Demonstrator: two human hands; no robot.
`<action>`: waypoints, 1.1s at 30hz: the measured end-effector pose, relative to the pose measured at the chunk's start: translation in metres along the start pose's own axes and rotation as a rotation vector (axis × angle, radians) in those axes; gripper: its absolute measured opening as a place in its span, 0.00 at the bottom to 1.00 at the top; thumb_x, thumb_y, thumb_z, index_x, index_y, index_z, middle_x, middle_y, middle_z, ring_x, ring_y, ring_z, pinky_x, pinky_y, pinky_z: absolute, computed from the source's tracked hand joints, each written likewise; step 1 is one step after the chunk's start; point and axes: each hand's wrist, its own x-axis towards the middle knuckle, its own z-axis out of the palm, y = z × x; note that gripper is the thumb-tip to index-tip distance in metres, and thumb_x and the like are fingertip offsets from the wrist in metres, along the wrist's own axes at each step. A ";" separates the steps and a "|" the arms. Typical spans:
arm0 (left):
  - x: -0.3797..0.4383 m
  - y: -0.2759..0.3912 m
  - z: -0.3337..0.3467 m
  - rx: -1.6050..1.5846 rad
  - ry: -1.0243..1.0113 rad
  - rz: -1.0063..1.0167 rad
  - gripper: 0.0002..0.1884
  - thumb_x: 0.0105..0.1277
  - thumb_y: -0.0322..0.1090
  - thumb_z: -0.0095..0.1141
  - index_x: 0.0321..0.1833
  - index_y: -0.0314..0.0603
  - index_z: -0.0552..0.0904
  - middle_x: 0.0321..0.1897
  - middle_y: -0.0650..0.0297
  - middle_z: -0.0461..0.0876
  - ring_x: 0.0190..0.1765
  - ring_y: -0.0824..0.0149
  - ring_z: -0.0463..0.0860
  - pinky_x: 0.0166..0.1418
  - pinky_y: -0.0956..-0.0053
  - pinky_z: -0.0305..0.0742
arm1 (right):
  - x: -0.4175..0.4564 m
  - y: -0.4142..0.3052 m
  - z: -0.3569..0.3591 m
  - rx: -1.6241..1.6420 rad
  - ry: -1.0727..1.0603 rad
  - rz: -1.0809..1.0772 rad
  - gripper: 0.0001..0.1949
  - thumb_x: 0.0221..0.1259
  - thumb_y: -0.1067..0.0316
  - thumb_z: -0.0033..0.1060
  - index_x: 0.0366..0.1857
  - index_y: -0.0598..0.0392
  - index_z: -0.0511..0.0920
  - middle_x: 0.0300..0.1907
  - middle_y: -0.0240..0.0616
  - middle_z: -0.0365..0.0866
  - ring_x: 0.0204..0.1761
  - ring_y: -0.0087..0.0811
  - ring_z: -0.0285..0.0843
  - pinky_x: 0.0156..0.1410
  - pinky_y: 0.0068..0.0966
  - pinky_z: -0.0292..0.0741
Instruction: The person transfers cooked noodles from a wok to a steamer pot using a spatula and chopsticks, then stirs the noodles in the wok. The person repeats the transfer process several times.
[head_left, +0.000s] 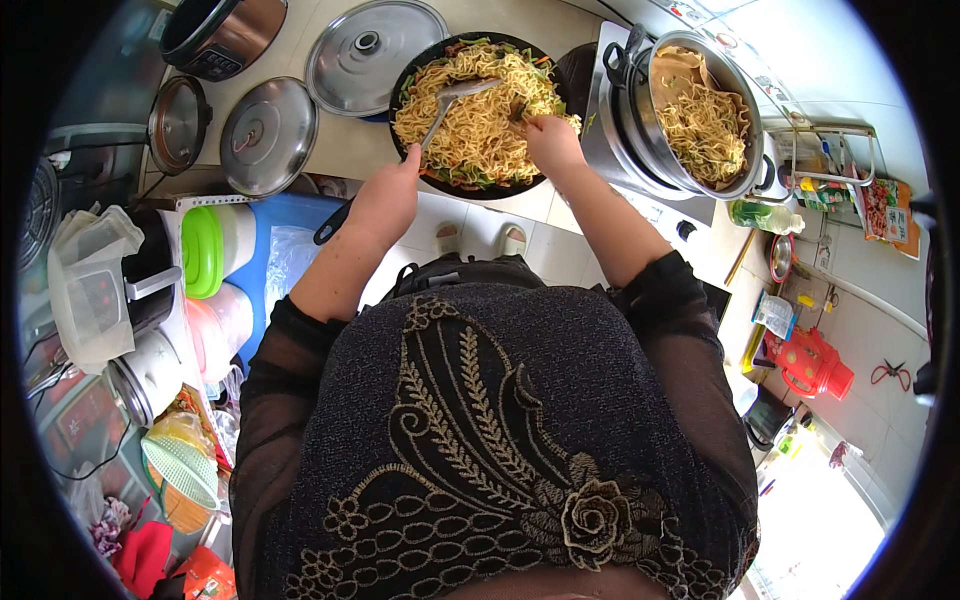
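A wide black pan (469, 193) full of noodles (480, 127) mixed with green and orange vegetable pieces sits at the counter's edge before me. My left hand (386, 191) grips a metal spatula (466, 88), its blade lying on the noodles. Behind that fist a black handle (334, 222) sticks out; whether it belongs to the spatula or the pan, I cannot tell. Over the pan's right side, my right hand (553, 144) has its fingers closed at a small dark piece (517, 112) among the noodles. What that piece is stays unclear.
Right of the pan stands a steamer pot (752, 112) with more noodles on a brown liner (679, 66). Metal lids (375, 52) and a cooker pot (225, 34) occupy the counter's left. Lower left is a shelf with a green-lidded container (202, 251). Red-handled scissors (891, 373) hang right.
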 end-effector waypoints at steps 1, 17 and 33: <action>-0.002 0.000 0.000 0.011 0.001 0.002 0.30 0.68 0.25 0.43 0.75 0.35 0.64 0.40 0.42 0.82 0.44 0.41 0.83 0.50 0.51 0.79 | -0.005 -0.001 -0.001 0.036 -0.004 0.002 0.15 0.67 0.61 0.51 0.45 0.57 0.85 0.44 0.53 0.86 0.48 0.53 0.83 0.58 0.42 0.78; -0.024 0.043 -0.046 0.133 0.024 -0.009 0.33 0.66 0.23 0.45 0.77 0.38 0.63 0.42 0.44 0.80 0.42 0.45 0.83 0.47 0.54 0.80 | -0.041 -0.012 -0.050 0.293 0.032 -0.028 0.12 0.70 0.65 0.55 0.44 0.64 0.84 0.25 0.30 0.79 0.27 0.20 0.72 0.34 0.23 0.70; -0.059 0.088 -0.113 0.191 0.230 0.029 0.34 0.65 0.23 0.49 0.78 0.43 0.64 0.39 0.48 0.79 0.40 0.45 0.82 0.46 0.55 0.78 | -0.064 -0.072 -0.151 0.367 -0.037 -0.140 0.14 0.74 0.65 0.56 0.52 0.63 0.83 0.27 0.25 0.77 0.29 0.15 0.69 0.35 0.15 0.69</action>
